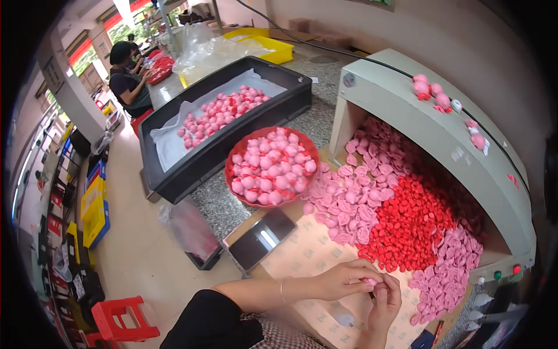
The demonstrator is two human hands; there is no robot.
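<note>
Both hands meet low over the surface (314,250): the left hand (343,279) and right hand (385,299) pinch one small pink piece (369,281) between their fingertips. It looks light, soft and rubbery, best gripped at its rim. Just beyond lie heaps of pink pieces (349,200) and red pieces (407,224), then a red bowl (232,152).
</note>
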